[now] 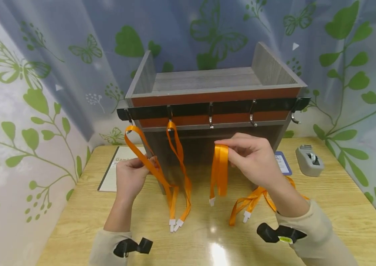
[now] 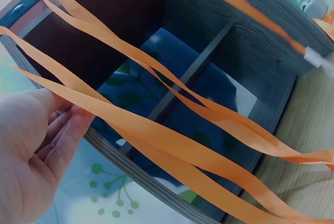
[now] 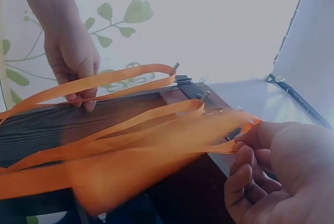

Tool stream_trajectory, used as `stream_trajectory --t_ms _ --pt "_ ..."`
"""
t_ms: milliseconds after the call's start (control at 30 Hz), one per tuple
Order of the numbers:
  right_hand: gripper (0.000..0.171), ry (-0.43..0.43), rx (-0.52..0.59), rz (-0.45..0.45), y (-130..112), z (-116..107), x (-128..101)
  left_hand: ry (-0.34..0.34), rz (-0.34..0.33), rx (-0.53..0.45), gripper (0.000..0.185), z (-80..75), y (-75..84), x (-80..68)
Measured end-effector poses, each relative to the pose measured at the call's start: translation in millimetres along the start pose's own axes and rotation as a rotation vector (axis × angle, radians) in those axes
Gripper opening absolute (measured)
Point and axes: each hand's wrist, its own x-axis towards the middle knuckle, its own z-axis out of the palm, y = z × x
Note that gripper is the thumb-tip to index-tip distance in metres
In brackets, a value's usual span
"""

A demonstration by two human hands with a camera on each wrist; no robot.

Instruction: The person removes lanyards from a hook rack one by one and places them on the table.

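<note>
A grey wooden shelf (image 1: pixel 207 79) carries a black rail of hooks (image 1: pixel 234 107) across its front. Two orange lanyards hang from the two left hooks. My left hand (image 1: pixel 131 175) pinches the leftmost lanyard (image 1: pixel 138 142) partway down; the left wrist view has its strap (image 2: pixel 120 125) crossing my fingers (image 2: pixel 62 135). The second lanyard (image 1: pixel 179 159) hangs free. My right hand (image 1: pixel 251 157) pinches the top loop of a third lanyard (image 1: pixel 219 170), held just below the third hook (image 1: pixel 210 121) and apart from it. In the right wrist view that strap (image 3: pixel 130 166) is blurred.
More orange lanyards (image 1: pixel 252 201) lie on the wooden table (image 1: pixel 341 207) behind my right wrist. A grey tape dispenser (image 1: pixel 309 160) stands at the right, a blue card (image 1: pixel 282 162) by the shelf, a booklet (image 1: pixel 112 171) at the left. Leaf-print curtains enclose the table.
</note>
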Motion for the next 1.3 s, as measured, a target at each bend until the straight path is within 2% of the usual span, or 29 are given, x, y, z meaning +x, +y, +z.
stream_trajectory --t_ms 367,500,633,833,1033,1300 --pt "0.019 0.017 0.049 0.026 -5 -4 5 -0.007 0.009 -0.004 0.019 -0.1 -1.6 0.9" --pt "0.019 0.018 0.068 0.055 -7 -5 5 -0.003 0.009 -0.001 0.019 -0.1 -1.8 1.1" --pt "0.019 0.015 0.043 0.096 -4 -5 3 -0.001 0.013 0.013 0.019 -0.6 -2.5 0.7" --pt "0.018 0.016 0.017 0.164 7 -4 -6 -0.003 0.025 0.008 0.020 -1.2 -3.4 0.1" --pt "0.017 0.013 0.057 0.260 22 2 -19 -0.001 0.033 0.013 0.021 -0.9 -2.9 0.0" --pt "0.017 -0.009 0.038 0.328 40 11 -34 -0.005 0.023 0.009 0.021 -0.5 -1.8 -0.4"
